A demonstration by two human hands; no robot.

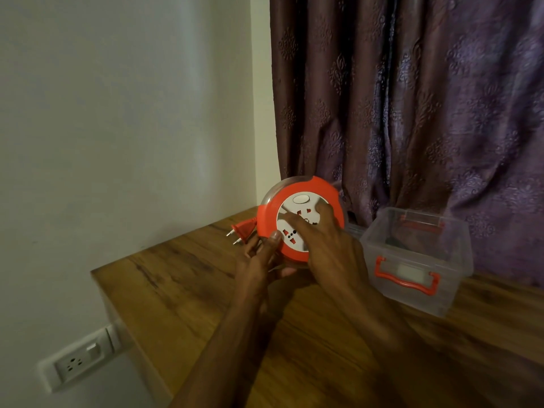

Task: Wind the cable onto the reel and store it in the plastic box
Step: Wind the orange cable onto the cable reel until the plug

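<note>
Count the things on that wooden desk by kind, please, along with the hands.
Round orange and white cable reel, with its orange plug: 1
Clear plastic box with orange handles: 1
Hands, left hand and right hand, both holding the reel: 2
Total: 4

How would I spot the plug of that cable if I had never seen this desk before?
Start at the wooden table in the corner by the white wall. The left hand and right hand hold a round orange reel above it. The plug juts from the reel's left edge: orange, with two bare metal pins pointing toward the wall.
</note>
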